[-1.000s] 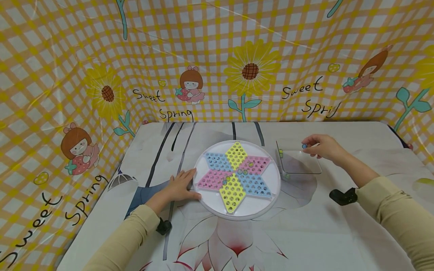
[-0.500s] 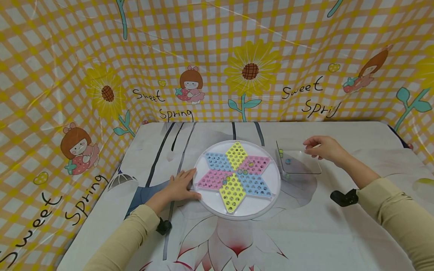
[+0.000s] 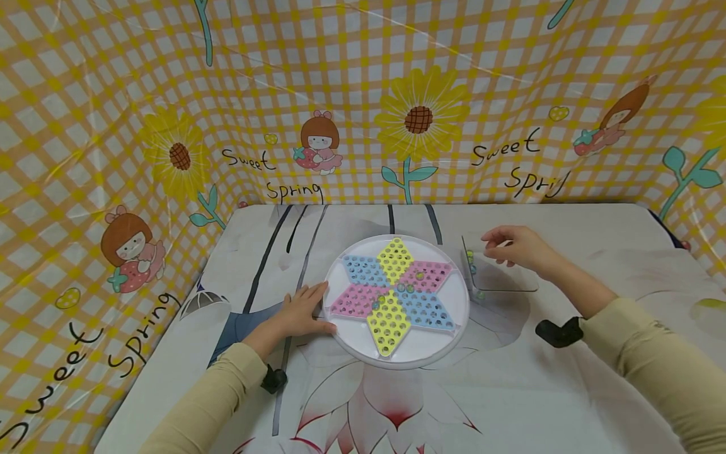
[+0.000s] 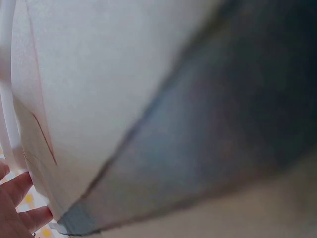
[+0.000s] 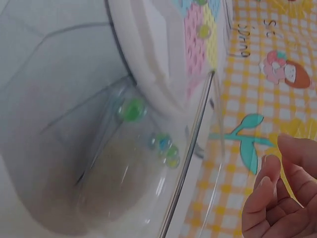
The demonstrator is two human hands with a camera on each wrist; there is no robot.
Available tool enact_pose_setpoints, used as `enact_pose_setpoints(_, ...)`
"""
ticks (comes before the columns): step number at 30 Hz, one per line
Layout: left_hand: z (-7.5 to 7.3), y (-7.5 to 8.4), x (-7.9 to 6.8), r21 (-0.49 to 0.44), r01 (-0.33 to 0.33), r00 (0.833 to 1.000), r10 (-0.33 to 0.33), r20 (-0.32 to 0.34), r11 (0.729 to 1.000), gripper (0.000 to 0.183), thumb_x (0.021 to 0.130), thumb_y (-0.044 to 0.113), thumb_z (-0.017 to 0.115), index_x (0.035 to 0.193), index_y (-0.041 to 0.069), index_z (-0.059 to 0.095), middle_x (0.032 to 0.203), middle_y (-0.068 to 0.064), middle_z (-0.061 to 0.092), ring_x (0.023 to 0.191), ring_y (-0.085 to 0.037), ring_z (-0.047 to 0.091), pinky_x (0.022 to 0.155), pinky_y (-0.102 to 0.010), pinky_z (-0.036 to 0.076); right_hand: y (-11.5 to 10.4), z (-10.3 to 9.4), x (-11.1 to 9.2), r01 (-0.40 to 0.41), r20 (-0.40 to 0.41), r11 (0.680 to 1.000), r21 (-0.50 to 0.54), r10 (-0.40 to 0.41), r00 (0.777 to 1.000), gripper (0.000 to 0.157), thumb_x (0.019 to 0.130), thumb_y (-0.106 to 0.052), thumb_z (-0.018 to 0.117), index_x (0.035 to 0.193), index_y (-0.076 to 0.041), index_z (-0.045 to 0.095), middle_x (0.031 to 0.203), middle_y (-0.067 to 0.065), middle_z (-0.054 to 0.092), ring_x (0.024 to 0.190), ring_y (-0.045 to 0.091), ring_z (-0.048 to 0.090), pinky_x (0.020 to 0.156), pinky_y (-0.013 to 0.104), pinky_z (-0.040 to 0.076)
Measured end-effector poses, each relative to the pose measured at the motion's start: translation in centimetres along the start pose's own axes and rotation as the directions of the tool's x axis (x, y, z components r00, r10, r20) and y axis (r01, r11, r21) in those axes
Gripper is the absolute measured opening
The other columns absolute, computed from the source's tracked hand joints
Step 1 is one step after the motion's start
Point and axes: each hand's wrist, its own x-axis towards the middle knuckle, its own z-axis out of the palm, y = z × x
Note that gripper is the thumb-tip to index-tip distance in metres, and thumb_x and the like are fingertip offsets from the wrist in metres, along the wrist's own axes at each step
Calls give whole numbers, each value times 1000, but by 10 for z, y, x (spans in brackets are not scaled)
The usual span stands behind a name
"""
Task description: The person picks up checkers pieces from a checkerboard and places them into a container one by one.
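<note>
My left hand [image 3: 300,313] rests with spread fingers against the left rim of a round white Chinese checkers board [image 3: 347,337]. Several glass marbles sit near the board's centre, with a yellow-green marble [image 3: 420,275] on the pink point. Right of the board stands a clear plastic box [image 3: 510,291]. Above it hovers my right hand [image 3: 518,247], its fingers loosely bent and nothing between them. Inside the box, a blue marble [image 5: 163,144] lies grouped with green and yellowish ones, and a larger-looking green marble [image 5: 132,109] shows nearer the camera. In the left wrist view only some fingertips [image 4: 34,218] appear.
The table is covered by a white cloth [image 3: 510,391] printed with a lotus and dark lines. A yellow checked curtain [image 3: 363,183] rises behind the table and along its left side. Black wrist mounts [image 3: 558,333] hang under both sleeves.
The blue marble pinched in my right hand has dropped into the clear box and rolled to its left wall. Afterwards the right hand shifted left over the box. My left hand stayed put.
</note>
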Motion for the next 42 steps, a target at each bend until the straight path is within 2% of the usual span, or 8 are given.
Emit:
enact_pose_setpoints(11,-2,1,-1,3,1,1000,-1,7,1000,99,73,53,68,147,11,17,150,-13,21,137,-42,11,102,-67,7,-28,36,10,71,44,997,29,-72,996,34,85,-12,61,115,4,54,96,14,56,74,18,53,60,28,48)
enact_pose_setpoints(26,-2,2,-1,-6,2,1000,-2,5,1000,99,73,53,69,147,11,17,150,-13,21,137,-42,10,102,-67,6,-42,80,23,104,147,994,44,-109,983,33,84,-11,63,113,4,57,92,11,56,73,17,51,59,26,48)
enact_pose_setpoints(30,-1,2,-1,-6,2,1000,-2,5,1000,99,73,53,69,147,11,18,150,-13,22,137,-42,10,102,-67,6,-44,88,23,141,155,987,73,-151,976,32,81,-14,67,107,2,59,86,9,55,68,15,51,54,25,47)
enact_pose_setpoints(33,-1,1,-1,-8,0,1000,0,3,1000,99,73,53,69,147,11,18,150,-13,22,137,-42,10,102,-67,7,-45,93,23,143,168,986,86,-156,973,33,79,-18,70,104,1,60,83,7,55,66,14,50,53,23,46)
enact_pose_setpoints(42,-1,1,-1,0,-1,1000,1,4,1000,99,74,54,68,147,11,17,151,-13,21,137,-42,10,102,-67,7,-45,109,26,99,202,994,41,-105,974,24,80,-6,65,102,1,60,81,6,54,67,14,48,57,23,44)
